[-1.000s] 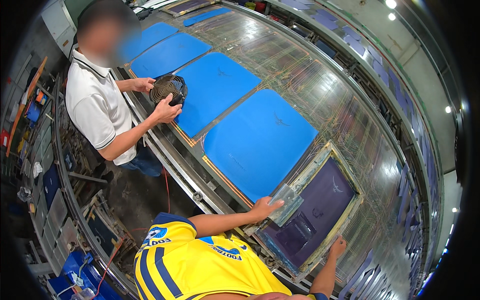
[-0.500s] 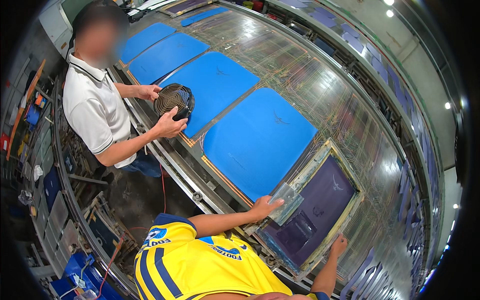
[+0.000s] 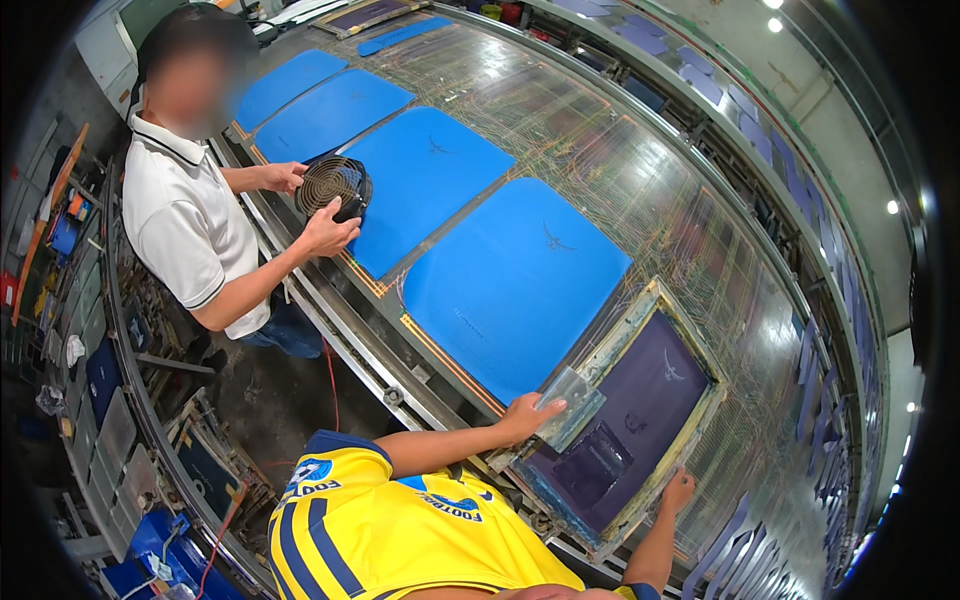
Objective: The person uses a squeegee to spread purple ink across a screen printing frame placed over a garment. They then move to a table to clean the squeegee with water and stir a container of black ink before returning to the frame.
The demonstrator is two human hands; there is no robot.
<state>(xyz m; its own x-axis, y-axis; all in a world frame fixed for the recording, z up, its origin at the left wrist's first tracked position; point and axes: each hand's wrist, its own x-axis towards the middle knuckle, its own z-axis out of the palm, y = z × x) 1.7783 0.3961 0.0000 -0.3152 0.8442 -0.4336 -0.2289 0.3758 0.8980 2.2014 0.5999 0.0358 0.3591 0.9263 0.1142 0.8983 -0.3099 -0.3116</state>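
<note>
My left hand (image 3: 526,416) grips a clear squeegee (image 3: 570,411) over the lower left side of a screen-printing frame (image 3: 716,395). The frame has purple mesh (image 3: 662,400) with a small logo and a dark patch of ink. My right hand (image 3: 679,489) is curled at the frame's lower right edge. Just beyond the frame lies a blue rounded panel (image 3: 515,285) with a faint dark emblem, beside a second blue panel (image 3: 420,185).
A co-worker in a white shirt (image 3: 190,235) stands left, holding a black round fan (image 3: 330,185). More blue panels (image 3: 330,105) lie farther along the long metal table (image 3: 690,210). A rail (image 3: 350,355) edges it. Purple cut pieces (image 3: 735,530) lie at right; a blue bin (image 3: 150,545) sits lower left.
The co-worker's fan moved right and toward me by half a second ago, then back up and left now. My hands and the screen frame have stayed in place.
</note>
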